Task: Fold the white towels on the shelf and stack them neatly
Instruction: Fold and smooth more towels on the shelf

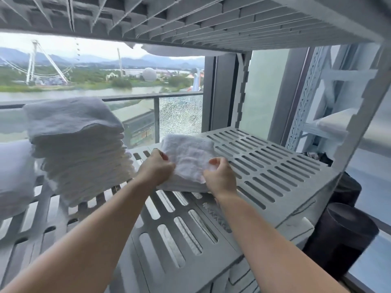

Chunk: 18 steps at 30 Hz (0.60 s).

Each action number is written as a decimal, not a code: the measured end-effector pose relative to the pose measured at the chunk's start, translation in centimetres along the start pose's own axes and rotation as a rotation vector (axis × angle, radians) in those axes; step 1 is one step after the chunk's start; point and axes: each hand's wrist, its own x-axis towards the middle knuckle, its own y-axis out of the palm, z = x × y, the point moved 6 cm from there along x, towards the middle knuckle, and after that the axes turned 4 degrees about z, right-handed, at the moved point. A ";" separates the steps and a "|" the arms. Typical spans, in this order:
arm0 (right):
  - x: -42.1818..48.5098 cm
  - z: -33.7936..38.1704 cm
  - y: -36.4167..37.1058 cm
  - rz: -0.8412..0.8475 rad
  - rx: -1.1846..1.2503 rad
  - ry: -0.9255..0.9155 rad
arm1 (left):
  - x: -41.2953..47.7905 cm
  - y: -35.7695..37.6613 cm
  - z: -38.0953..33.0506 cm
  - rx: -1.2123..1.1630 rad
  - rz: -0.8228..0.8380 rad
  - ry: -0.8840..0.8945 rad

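Note:
A small folded white towel [188, 153] lies on the grey slotted shelf [275, 166], on top of a low pile of white towels. My left hand [156, 168] grips its near left edge. My right hand [220, 176] pinches its near right corner between thumb and fingers. To the left stands a tall stack of folded white towels [78, 149]. At the far left edge lies a softer heap of white towels [14, 178].
Another slotted shelf [190, 17] hangs low overhead. Grey shelf posts [242, 89] stand at the back and right. Behind is a window with a balcony rail and cracked glass [182, 115]. Black cylinders [338, 233] sit below right.

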 end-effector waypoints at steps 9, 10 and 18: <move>-5.0 3.1 -3.5 -0.127 0.102 -0.318 | -8.8 -0.7 -2.6 -0.236 -0.113 0.121; -5.8 3.6 -4.1 -0.135 0.132 -0.351 | -10.1 -1.3 -3.0 -0.256 -0.147 0.136; -12.3 7.5 -5.3 -0.058 0.407 -0.431 | -20.4 -8.8 -2.1 -0.278 -0.475 0.188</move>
